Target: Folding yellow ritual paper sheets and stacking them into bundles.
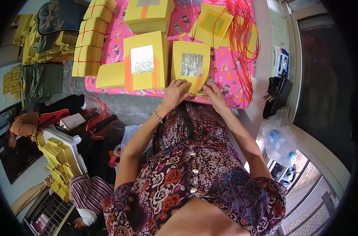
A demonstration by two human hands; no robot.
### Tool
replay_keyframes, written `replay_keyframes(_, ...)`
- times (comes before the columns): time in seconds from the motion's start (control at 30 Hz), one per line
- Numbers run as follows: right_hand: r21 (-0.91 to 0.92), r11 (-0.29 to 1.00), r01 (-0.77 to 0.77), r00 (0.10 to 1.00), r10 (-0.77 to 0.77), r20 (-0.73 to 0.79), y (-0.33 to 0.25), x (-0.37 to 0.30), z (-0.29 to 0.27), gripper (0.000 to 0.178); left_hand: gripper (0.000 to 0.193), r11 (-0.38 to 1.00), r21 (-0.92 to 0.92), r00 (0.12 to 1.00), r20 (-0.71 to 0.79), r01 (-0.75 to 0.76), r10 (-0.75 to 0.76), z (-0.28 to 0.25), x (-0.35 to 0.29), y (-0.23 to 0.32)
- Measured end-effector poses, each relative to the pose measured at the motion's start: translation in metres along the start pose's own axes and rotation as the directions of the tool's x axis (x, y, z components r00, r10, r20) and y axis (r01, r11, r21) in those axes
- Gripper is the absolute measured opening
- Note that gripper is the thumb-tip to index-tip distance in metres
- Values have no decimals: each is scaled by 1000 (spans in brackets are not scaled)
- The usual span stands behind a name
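In front of me, at the near edge of a table with a pink patterned cover, lies a stack of yellow joss paper [190, 49] with a silver foil square and an orange smear on top. Its near edge curls up. My left hand [176, 93] has its fingers bent over the near left corner of the sheets. At the near right corner, the fingers of my right hand [214, 95] grip the lifted edge. A thicker joss paper stack [157, 63] stands just left of it. My fingertips partly hide the paper edge.
Red strings [242, 51] hang over the table's right side, beside loose yellow sheets [213, 24]. Tied yellow bundles [87, 61] line the left. At lower left, people sit by a white table [78, 149] piled with yellow bundles. A plastic bag [279, 137] hangs at right.
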State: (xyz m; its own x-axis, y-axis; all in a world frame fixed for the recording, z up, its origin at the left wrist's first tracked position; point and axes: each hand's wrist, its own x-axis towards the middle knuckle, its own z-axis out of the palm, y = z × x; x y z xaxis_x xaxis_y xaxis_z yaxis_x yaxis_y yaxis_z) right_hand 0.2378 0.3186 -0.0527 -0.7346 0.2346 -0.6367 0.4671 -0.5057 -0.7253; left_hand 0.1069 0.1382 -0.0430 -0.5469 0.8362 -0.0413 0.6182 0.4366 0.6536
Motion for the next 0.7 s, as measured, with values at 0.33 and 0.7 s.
replay_keyframes(0.33, -18, 1000, 7, 1000, -7, 13, -2, -2, -2, 35, 41, 1000, -3, 998, -62, -9, 9, 7, -4, 0)
replay_keyframes(0.7, -44, 998, 40, 998, -37, 57, 5, -2, -17, 36, 38, 1000, -18, 997, -71, 0, -1, 6, -3, 1)
